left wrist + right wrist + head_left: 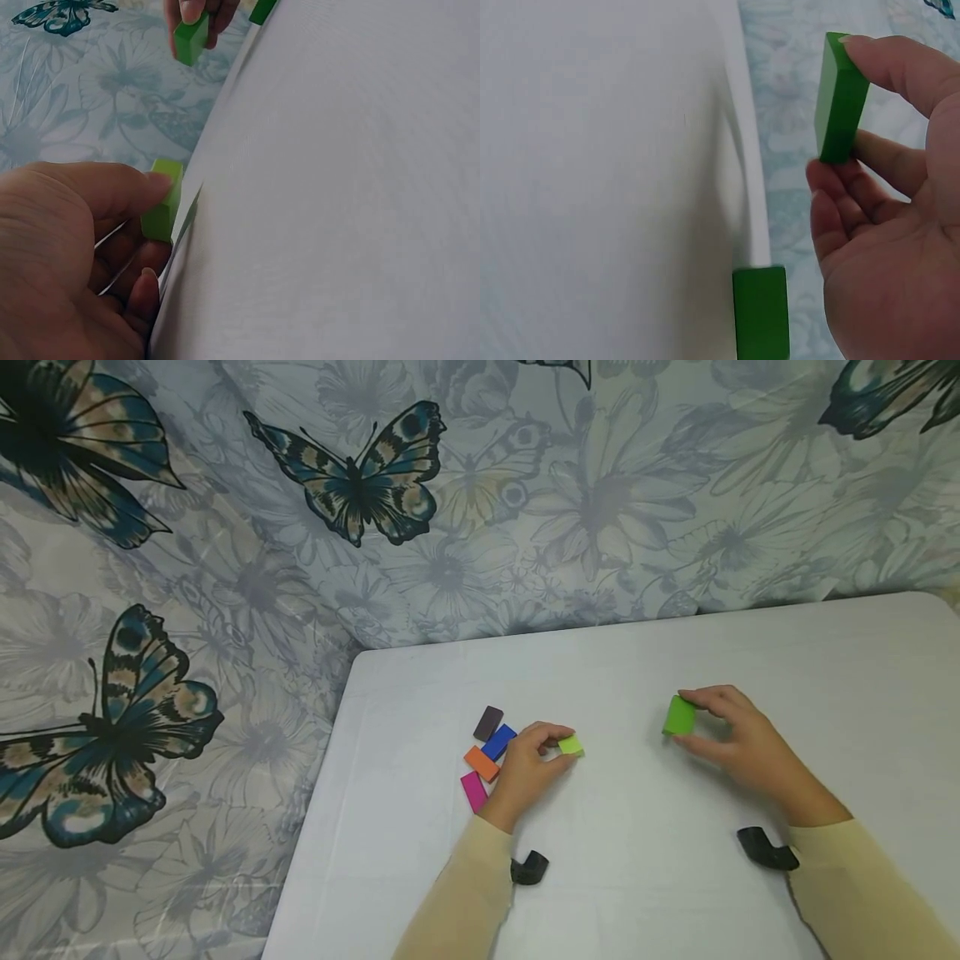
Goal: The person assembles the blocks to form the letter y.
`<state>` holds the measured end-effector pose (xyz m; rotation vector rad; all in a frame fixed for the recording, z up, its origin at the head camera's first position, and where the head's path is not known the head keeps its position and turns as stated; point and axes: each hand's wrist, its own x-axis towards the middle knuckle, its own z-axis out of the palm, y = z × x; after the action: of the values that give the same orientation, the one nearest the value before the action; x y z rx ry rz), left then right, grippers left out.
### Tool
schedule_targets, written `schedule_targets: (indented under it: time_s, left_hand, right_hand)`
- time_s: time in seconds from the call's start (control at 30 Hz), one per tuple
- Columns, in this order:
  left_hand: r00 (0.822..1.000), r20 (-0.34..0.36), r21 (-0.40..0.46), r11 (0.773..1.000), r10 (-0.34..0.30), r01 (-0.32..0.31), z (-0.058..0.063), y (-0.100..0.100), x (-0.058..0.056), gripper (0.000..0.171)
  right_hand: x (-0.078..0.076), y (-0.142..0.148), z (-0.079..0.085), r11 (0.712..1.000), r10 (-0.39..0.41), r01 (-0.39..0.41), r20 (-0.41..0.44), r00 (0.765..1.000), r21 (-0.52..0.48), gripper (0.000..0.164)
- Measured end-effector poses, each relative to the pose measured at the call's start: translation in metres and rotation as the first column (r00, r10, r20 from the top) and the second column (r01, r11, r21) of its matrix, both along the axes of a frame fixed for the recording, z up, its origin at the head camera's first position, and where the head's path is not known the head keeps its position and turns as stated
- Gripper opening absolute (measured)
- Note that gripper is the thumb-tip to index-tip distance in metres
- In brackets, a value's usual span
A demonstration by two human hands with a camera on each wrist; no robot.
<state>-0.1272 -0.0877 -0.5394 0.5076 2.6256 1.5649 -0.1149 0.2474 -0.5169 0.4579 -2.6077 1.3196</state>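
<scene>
My left hand (pixel 528 768) pinches a lime-green block (pixel 571 745) between thumb and fingers. The left wrist view shows this block (pixel 161 201) gripped near its ends, tilted slightly. Over to the right, my right hand (pixel 738 739) holds a green block (pixel 678 716) with the thumb on one end and fingertips at the other. In the right wrist view that held block (pixel 842 101) stands upright in the grip. A second, darker green block (pixel 761 313) rests on the white table below it; in the head view it does not show apart from the held one.
Left of my left hand lie a dark brown block (pixel 488 723), a blue block (pixel 499 742), an orange block (pixel 481 764) and a magenta block (pixel 473 790), close together. The white table (pixel 615 877) meets butterfly-patterned fabric (pixel 480 560) at its back and left edges.
</scene>
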Motion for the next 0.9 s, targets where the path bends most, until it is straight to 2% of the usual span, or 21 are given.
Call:
schedule_targets:
  time_s: [0.3,0.57,0.73,0.9]
  left_hand:
    - [1.000,0.014,-0.010,1.000,0.026,-0.026,-0.002,0.016,-0.007,0.036]
    - [0.999,0.008,-0.020,0.999,0.050,-0.050,-0.003,0.033,-0.014,0.036]
    - [0.998,0.022,-0.058,0.997,0.053,-0.052,-0.001,0.033,-0.013,0.036]
    - [0.998,0.056,-0.080,0.997,0.012,-0.008,-0.001,0.024,-0.014,0.040]
  right_hand:
    - [-0.006,-0.022,0.002,1.000,0.002,-0.002,0.055,0.998,0.008,0.061]
    - [-0.022,-0.043,-0.002,1.000,0.008,-0.010,0.101,0.995,0.017,0.061]
    - [-0.031,-0.052,-0.007,0.998,-0.012,0.002,0.162,0.987,0.059,0.060]
    - [-0.036,-0.059,-0.014,0.996,-0.014,-0.002,0.186,0.982,0.087,0.064]
